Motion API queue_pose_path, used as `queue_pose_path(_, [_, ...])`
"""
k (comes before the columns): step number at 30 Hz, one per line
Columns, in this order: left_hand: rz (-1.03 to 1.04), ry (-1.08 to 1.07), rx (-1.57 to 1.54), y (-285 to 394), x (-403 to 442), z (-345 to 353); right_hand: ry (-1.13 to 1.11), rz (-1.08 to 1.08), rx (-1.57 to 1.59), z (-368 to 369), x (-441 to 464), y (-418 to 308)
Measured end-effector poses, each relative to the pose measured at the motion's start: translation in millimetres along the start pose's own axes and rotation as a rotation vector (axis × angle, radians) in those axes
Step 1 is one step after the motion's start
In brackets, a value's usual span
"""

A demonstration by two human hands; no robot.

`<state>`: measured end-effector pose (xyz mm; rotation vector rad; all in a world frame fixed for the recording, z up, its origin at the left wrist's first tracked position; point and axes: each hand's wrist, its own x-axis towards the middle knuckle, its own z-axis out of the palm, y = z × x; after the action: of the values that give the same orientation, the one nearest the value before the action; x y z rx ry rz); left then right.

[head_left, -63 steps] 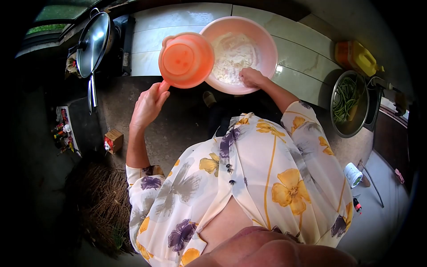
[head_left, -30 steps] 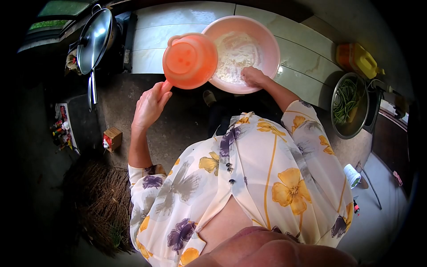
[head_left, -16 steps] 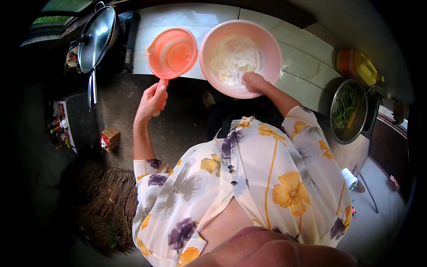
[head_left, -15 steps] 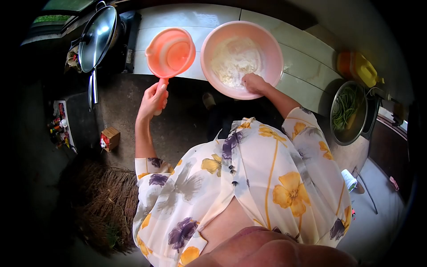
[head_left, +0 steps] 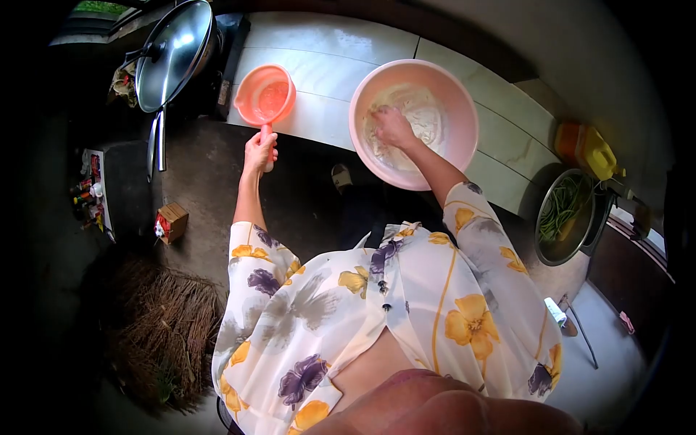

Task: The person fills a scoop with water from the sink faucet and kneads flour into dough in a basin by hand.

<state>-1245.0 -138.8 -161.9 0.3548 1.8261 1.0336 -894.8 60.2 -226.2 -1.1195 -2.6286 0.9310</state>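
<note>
My left hand (head_left: 259, 152) is closed around the handle of a coral-pink water dipper (head_left: 246, 94), held out over the front edge of the counter. The dipper's cup faces up, and a little liquid seems to lie in its bottom. To the right, a large light-pink basin (head_left: 467, 134) rests on the counter with white flour (head_left: 424, 116) in it, partly clumped. My right hand (head_left: 394, 128) reaches into the basin at the left part of the flour. Its fingers point down into the flour, and their tips are hidden.
A lidded pan (head_left: 172, 61) stands on the stove at the far left. On the right are a metal bowl of green beans (head_left: 562, 210) and a yellow-orange jug (head_left: 591, 148). Below left, a small cardboard box (head_left: 172, 221) and a bundle of dry brush (head_left: 170, 326) lie on the floor.
My right hand has moved from the basin's near right side to the left part of the flour. The dipper has shifted slightly and looks smaller and farther away. The whole view has shifted a little.
</note>
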Motion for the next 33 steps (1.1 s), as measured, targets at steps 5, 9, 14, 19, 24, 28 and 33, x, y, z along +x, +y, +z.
queue_pose_path(5, [0.234, 0.108, 0.339, -40.6, 56.1, -25.4, -0.344, -0.03, -0.157, -34.9, -60.5, -8.8])
queue_pose_path(9, [0.495, 0.546, 0.868, 39.6, -14.3, 18.4, -0.575, 0.056, -0.108, -22.7, -84.2, -13.1])
queue_pose_path(14, [0.426, 0.131, 0.414, 31.1, -50.7, 163.4, -0.047, 0.126, 0.045, -18.6, -30.5, -18.8])
queue_pose_path(19, [0.599, 0.249, 0.249, 5.5, -38.7, 228.7, 0.293, 0.205, 0.187, 22.5, 52.0, 16.4])
queue_pose_path(24, [0.589, 0.347, 0.218, 9.3, -35.6, 230.9, -0.146, -0.064, -0.023, 13.6, -44.2, -13.4])
queue_pose_path(28, [0.662, 0.386, 0.24, 4.7, -32.2, 233.8, -0.314, 0.048, 0.025, -29.1, -90.8, 8.7])
queue_pose_path(33, [0.652, 0.375, 0.242, 7.1, -30.7, 241.2, -0.335, 0.093, 0.094, 23.7, -49.2, 9.2])
